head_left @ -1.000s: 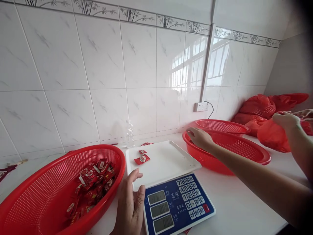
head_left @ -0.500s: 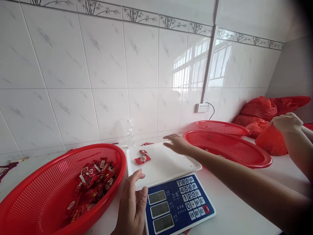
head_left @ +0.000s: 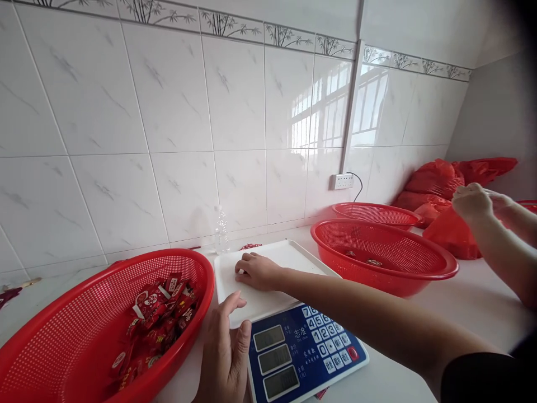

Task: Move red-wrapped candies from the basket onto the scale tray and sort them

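My right hand [head_left: 260, 272] is low over the white weighing tray [head_left: 289, 254] of a digital scale, fingers curled down; what lies under them is hidden. No red packet shows on the tray around it. My left hand [head_left: 224, 350] is at the near left corner of the scale, thumb and index finger apart, holding nothing. Beside it is the blue scale panel [head_left: 308, 350] with its keys and small displays. To the left, a red perforated basket [head_left: 96, 296] holds a heap of small red snack packets [head_left: 157, 313].
Two more red baskets, one nearer [head_left: 386, 238] with a few packets and one behind [head_left: 377, 212], stand to the right. Another person's hands [head_left: 474, 201] grip a red plastic bag [head_left: 453, 235]. A clear bottle [head_left: 221, 229] stands by the tiled wall.
My right hand has moved left across the tray, from its far right side to where two red packets lay; they are now out of sight. My left hand has barely moved.
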Demonstrator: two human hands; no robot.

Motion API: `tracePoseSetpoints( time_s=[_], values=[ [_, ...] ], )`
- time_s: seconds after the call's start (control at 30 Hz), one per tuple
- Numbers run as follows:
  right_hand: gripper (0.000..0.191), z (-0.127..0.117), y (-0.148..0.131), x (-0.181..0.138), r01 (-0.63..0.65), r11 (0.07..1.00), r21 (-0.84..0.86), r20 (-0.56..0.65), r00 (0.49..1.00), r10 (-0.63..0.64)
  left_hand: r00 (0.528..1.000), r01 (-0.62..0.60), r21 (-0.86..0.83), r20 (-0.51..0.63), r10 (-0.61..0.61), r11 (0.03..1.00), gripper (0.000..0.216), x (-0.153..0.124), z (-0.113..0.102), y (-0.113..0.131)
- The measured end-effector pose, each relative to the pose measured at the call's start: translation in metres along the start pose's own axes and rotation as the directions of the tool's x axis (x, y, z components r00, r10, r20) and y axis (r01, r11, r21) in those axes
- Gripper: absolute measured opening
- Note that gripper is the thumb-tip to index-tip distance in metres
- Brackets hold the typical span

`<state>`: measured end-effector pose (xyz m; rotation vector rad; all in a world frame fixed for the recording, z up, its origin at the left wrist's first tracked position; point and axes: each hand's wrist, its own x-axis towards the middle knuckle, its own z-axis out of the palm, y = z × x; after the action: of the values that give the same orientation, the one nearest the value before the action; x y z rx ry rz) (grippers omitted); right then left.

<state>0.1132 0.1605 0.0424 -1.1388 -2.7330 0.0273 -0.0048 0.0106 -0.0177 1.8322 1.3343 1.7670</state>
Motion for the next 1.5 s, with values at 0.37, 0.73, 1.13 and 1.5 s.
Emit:
tracePoseSetpoints(
  time_s=[0.37,0.73,1.13,1.5],
  values=[
    [0.030,-0.041,0.074,-0.062,-0.312,0.949,-0.047,-0.269,0.919,0.289,1.000,-0.007,-0.010,0.011,0.008,1.000,0.038,0.000,0.001,0.001],
    [0.031,-0.055,0.166,-0.145,-0.715,0.696,0.071,-0.383,0.624,0.681,1.000,0.005,-0.004,0.028,-0.005,1.000,0.037,-0.003,0.003,-0.001],
    [0.025,0.001,0.024,-0.112,-0.066,0.994,0.090,-0.726,0.679,0.111,0.972,-0.235,0.115,0.047,0.231,0.965,0.029,-0.006,-0.005,0.013],
    [0.022,0.015,-0.002,-0.142,0.369,0.929,-0.012,-0.831,0.514,-0.214,0.974,0.180,0.016,0.137,-0.180,0.984,0.021,0.032,-0.042,0.078]
  ],
)
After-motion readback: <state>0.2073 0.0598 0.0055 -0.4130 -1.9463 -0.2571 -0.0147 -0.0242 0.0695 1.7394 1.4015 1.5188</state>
